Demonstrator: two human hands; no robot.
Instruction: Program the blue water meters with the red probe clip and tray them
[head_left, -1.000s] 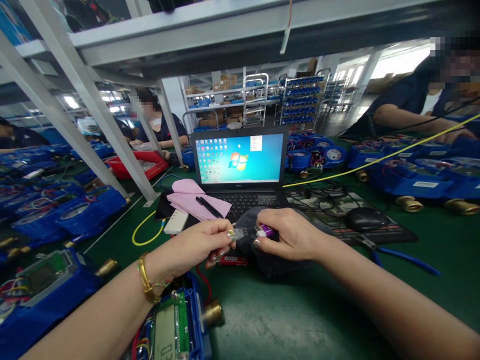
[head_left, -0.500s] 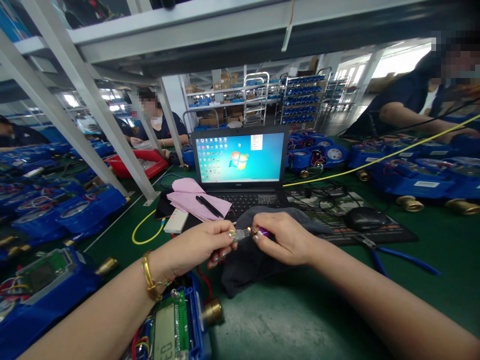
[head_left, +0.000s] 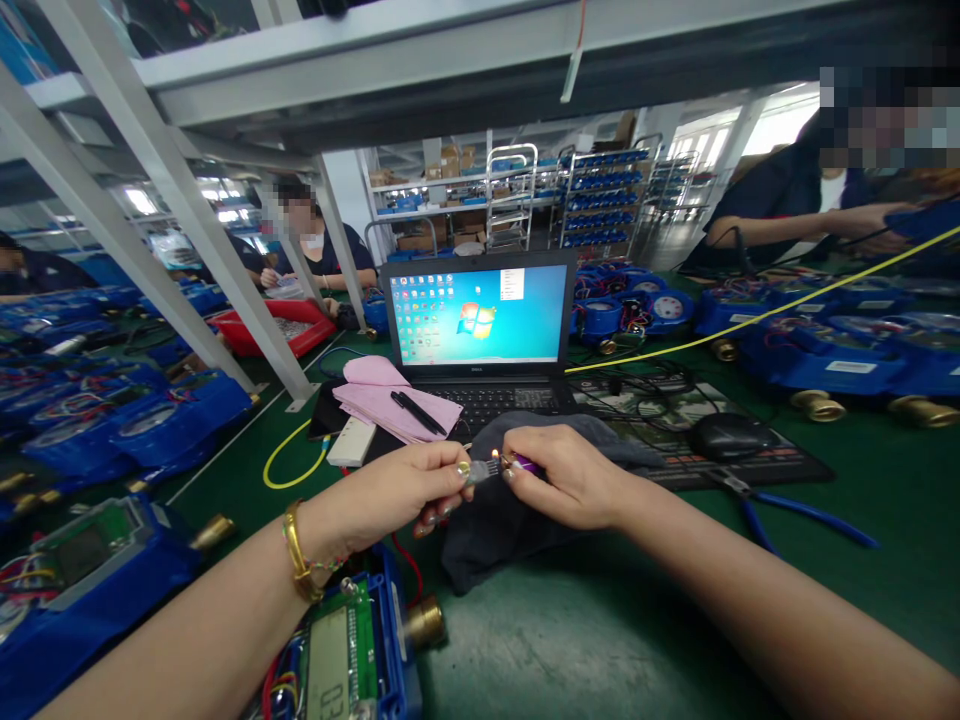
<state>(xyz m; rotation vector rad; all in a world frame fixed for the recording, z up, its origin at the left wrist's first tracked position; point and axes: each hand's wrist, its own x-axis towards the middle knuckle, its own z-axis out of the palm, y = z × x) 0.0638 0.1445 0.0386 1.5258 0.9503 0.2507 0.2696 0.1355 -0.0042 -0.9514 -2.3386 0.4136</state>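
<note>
purple plastic shows between the fingertips of your right hand (head_left: pixel 570 478), which pinches a small purple device (head_left: pixel 529 464) just above the dark grey cloth (head_left: pixel 510 530) spread on the green bench (head_left: pixel 600 640). your left hand (head_left: pixel 397 492), with a gold bracelet (head_left: pixel 294 553) at the wrist, grips a small silvery pin connector (head_left: pixel 480 470) between thumb and forefinger. its pins point at the purple device and the two parts meet end to end between your hands; whether they are fully joined cannot be told. behind the cloth stands an open black laptop (head_left: pixel 480 325) showing a blue desktop. to its left lie pink paper sheets (head_left: pixel 386 398) with a black pen (head_left: pixel 418 413) on top, and a white rectangular box (head_left: pixel 352 442) just beside them. right of your hands sit a black computer mouse (head_left: pixel 731 436) and blue-handled pliers (head_left: pixel 814 517). under your left wrist lies an open blue meter with a green circuit board (head_left: pixel 352 650).
</note>
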